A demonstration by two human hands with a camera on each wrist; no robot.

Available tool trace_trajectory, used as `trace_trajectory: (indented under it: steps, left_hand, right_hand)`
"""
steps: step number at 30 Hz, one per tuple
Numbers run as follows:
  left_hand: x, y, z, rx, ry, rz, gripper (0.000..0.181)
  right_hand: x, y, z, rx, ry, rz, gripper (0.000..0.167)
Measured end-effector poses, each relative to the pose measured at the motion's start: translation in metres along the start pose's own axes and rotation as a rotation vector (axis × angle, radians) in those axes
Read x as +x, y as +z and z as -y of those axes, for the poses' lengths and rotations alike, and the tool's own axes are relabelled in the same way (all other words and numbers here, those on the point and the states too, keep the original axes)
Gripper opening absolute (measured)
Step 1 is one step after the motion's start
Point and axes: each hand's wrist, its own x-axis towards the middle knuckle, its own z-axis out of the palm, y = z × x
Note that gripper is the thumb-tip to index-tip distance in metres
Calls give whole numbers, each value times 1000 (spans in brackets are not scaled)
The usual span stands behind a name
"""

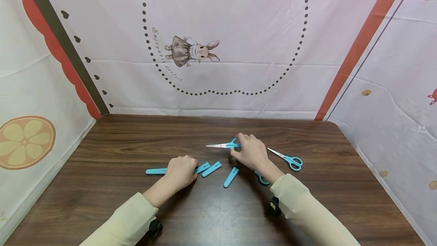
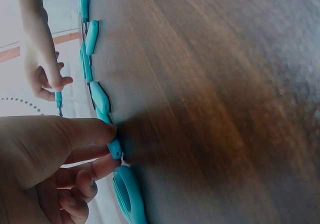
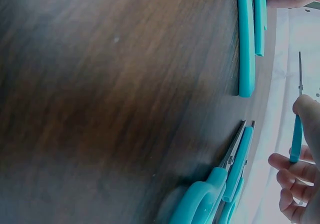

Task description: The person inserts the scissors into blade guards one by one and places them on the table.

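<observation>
My right hand (image 1: 252, 151) holds a pair of scissors (image 1: 218, 145) by the light-blue handles, blades pointing left. In the right wrist view these scissors (image 3: 296, 139) are raised off the table, between thumb and fingers. On the table at left, my left hand (image 1: 178, 171) pinches a light-blue blade cap (image 2: 115, 148) between thumb and fingers. Left of that hand lies another blue piece (image 1: 155, 171), partly hidden; a loop-like blue part (image 2: 128, 194) shows beside the fingers in the left wrist view. Two more caps (image 1: 211, 169) (image 1: 231, 177) lie between the hands.
Right of my right hand lies a pair of scissors (image 1: 293, 162), handles toward the right. Another pair (image 1: 261, 178) is partly hidden under my right forearm. The brown wooden table (image 1: 119, 139) meets printed cloth walls (image 1: 239, 48) at the back and sides.
</observation>
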Motion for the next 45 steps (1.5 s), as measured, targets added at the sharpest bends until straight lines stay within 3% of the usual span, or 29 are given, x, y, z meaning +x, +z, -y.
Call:
trace_trajectory:
  steps: [9, 15, 30, 45]
  left_hand:
    - [4, -2, 3, 24, 16, -31, 23]
    - [7, -7, 5, 2, 27, -49, 5]
    - [8, -11, 16, -67, 53, -102, 11]
    - [11, -10, 22, -132, 73, -211, 14]
  right_hand:
    - [-4, 1, -4, 10, -7, -12, 44]
    - [-8, 0, -6, 1, -38, -44, 47]
    - [-18, -4, -13, -11, -41, -61, 44]
    - [-28, -5, -18, -1, -63, -133, 45]
